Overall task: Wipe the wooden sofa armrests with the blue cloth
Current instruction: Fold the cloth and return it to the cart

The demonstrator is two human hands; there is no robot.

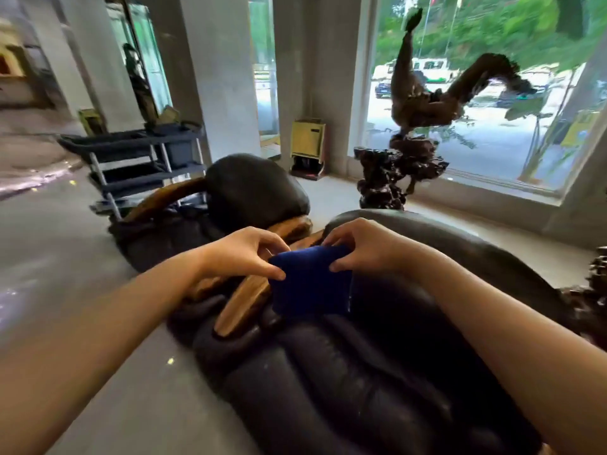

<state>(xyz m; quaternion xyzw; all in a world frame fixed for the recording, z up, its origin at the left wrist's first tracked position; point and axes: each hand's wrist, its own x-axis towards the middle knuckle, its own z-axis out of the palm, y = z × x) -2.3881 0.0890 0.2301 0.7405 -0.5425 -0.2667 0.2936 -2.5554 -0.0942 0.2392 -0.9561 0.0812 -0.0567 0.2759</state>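
2 hands pinch blue cloth [310, 280] | armrest [244, 298] partly hidden

Two bare forearms in shot, no sleeves showing anywhere along them. The left hand [244, 252] wears no glove, ring or watch. Same for the right hand [363, 246]: wrist and fingers uncovered.

No text, label, brand, number or sign can be read anywhere in the view. The yellow cabinet [308, 139] by the column carries a small dark plate, too blurred to make out.
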